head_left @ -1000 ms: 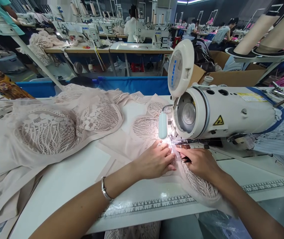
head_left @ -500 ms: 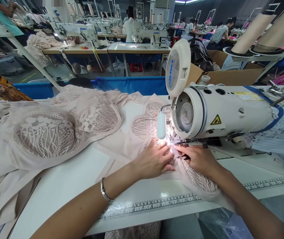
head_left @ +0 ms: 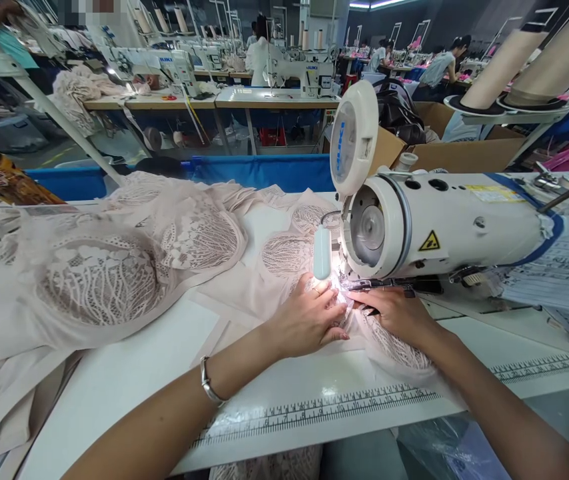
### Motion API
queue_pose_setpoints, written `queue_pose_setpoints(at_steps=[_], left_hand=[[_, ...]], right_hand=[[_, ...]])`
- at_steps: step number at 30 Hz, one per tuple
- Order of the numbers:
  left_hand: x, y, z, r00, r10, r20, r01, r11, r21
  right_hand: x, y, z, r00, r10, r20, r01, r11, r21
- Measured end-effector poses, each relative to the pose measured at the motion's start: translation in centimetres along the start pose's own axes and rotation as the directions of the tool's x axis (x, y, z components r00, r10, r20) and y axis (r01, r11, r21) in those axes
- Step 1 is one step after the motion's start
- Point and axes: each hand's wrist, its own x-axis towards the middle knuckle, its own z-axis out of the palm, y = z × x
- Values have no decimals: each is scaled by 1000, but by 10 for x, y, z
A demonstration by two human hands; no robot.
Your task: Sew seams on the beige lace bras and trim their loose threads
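Observation:
A pale pink lace bra (head_left: 398,348) lies at the lit needle area of a white sewing machine (head_left: 444,223). My left hand (head_left: 307,320) rests flat on its fabric, fingers spread, just below a small pale green lamp (head_left: 321,253). Close to the presser foot, my right hand (head_left: 399,313) grips the bra's edge, its fingertips partly hidden under the machine head. A small dark object shows by those fingers; I cannot make out its kind. One lace cup bulges out below my right hand, while other lace cups (head_left: 287,255) lie beyond my left.
More lace bras (head_left: 104,280) are heaped at the left of the white table (head_left: 149,373). A printed ruler strip (head_left: 324,408) runs along the front edge. Thread cones (head_left: 507,67) stand at upper right, near an open cardboard box (head_left: 464,152). Other people work at machines behind.
The bra under my hands has shifted slightly away from me, toward the needle, and more of the ruler shows. My right hand has edged forward. The heaped bras at left have moved a little.

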Motion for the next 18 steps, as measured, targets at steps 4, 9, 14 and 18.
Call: queue_pose_setpoints(at_steps=[4, 9, 14, 18], left_hand=[[0, 2, 1, 1000, -1, -7, 0, 1000, -26], [0, 6, 6, 1000, -1, -8, 1, 999, -35], [1, 7, 5, 1000, -3, -17, 3, 1000, -5], [1, 9, 3, 1000, 10, -17, -10, 1000, 23]], right_hand=[[-5, 3, -2, 996, -51, -75, 47, 998, -45], [-23, 5, -5, 995, 15, -102, -19, 999, -40], [-31, 3, -1, 975, -99, -198, 101, 995, -1], [-25, 1, -2, 974, -175, -142, 170, 984, -51]])
